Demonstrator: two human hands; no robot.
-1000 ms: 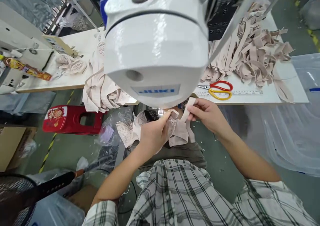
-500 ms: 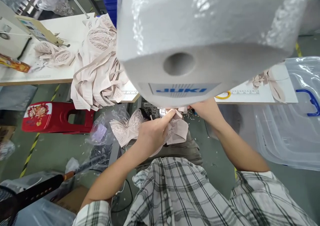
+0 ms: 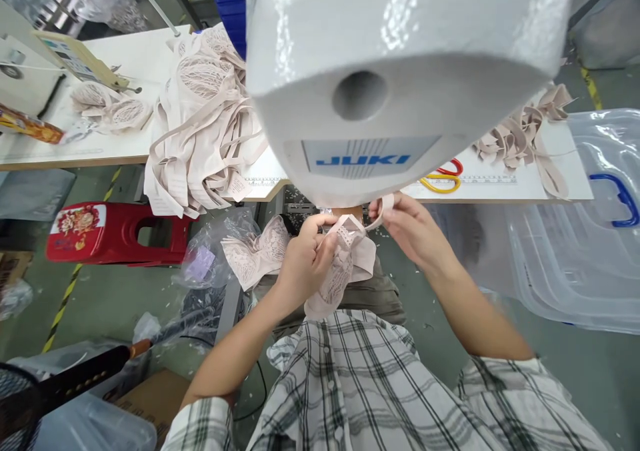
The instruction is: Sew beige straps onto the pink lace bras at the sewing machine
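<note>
Left hand [image 3: 307, 259] pinching lace garment [image 3: 336, 281], right hand [image 3: 414, 230] pinching strap [image 3: 387, 206] | garment: pale pink, openwork | strap: narrow, plain, bent

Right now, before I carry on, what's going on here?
A person works with both hands just below the head of a white JUKI machine. The left hand has its grip on a beige lace garment; the right hand holds a beige strap. Scissors, partly hidden by the machine, lie on the right, and a heap of beige pieces on the left.
</note>
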